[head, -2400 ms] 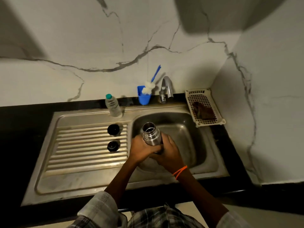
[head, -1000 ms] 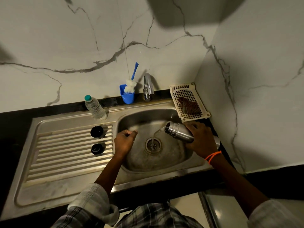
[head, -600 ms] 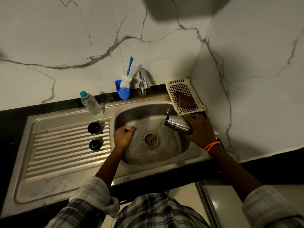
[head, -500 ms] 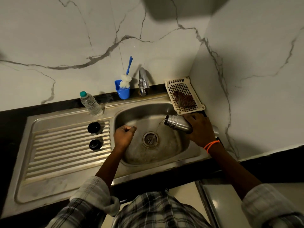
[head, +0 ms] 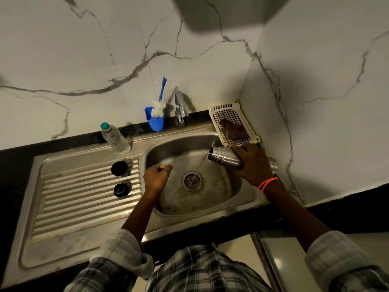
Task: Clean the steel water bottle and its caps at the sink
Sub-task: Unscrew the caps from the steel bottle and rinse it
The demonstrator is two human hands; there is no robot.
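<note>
- While water trickles from its mouth toward the drain (head: 192,181), the steel bottle (head: 225,159) lies tipped over the sink basin (head: 237,192), gripped around its body by the right hand (head: 253,163).
- Left hand (head: 156,178) hangs over the basin, fingers curled into a fist; nothing visible in it.
- Two black caps (head: 119,168) sit on the drainboard (head: 69,199), apparently not yet washed.
- Brush (head: 159,102) stands in its blue cup, untouched.
- Judgement: bottle rinse under way; scrubbing and the caps remain.
</note>
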